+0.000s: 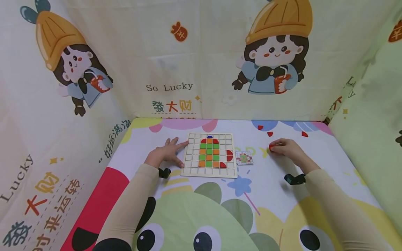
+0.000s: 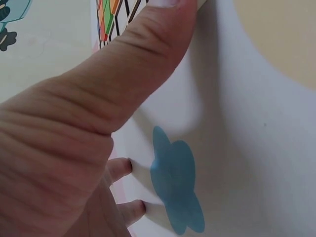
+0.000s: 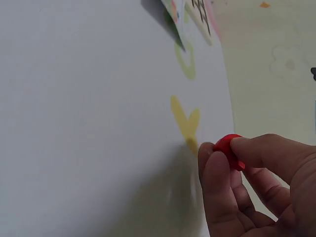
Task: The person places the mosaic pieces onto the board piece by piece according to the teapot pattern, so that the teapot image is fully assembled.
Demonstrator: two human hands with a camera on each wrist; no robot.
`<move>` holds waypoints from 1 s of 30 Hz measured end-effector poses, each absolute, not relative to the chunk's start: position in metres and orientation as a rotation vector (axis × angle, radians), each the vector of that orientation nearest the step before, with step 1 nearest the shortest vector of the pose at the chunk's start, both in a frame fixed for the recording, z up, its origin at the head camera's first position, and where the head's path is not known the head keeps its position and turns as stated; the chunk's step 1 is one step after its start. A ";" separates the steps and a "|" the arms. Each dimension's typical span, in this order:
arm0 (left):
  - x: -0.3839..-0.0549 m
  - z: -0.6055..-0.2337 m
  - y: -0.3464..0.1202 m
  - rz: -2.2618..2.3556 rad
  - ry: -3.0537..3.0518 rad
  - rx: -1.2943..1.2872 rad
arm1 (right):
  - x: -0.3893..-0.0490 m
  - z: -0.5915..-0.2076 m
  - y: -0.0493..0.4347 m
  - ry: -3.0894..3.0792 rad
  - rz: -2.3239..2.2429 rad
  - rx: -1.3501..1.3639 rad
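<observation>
A wooden grid board (image 1: 194,139) lies on the table with orange, green, red and blue pieces set in its squares. My left hand (image 1: 166,153) rests at the board's left edge with fingers spread; in the left wrist view its thumb (image 2: 148,49) touches the board's side. My right hand (image 1: 287,150) is to the right of the board and pinches a small red piece (image 3: 228,148) with a curved edge between thumb and fingers. A small pattern card (image 1: 244,158) lies beside the board's right edge, printed with a similar coloured figure.
Several loose red pieces lie toward the back right, including one red piece (image 1: 270,134) beyond my right hand and another red piece (image 1: 304,134) farther right. A printed cloth (image 1: 179,223) covers the table. Hanging cloth walls (image 1: 216,69) enclose the back and sides.
</observation>
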State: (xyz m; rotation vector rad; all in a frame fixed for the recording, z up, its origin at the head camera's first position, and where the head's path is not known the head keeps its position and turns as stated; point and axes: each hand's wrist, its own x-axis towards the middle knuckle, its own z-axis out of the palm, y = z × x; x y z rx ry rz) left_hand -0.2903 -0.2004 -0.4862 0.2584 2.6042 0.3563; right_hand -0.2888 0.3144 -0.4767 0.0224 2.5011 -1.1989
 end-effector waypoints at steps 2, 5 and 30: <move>-0.290 -0.486 -0.201 0.360 2.602 0.258 | -0.288 -0.476 0.310 2.462 -1.249 0.000; -0.289 -0.485 -0.201 0.368 2.601 0.255 | -0.287 -0.476 0.303 2.411 -1.311 -0.038; -0.286 -0.480 -0.198 0.382 2.598 0.246 | -0.298 -0.468 0.257 2.331 -1.371 -0.056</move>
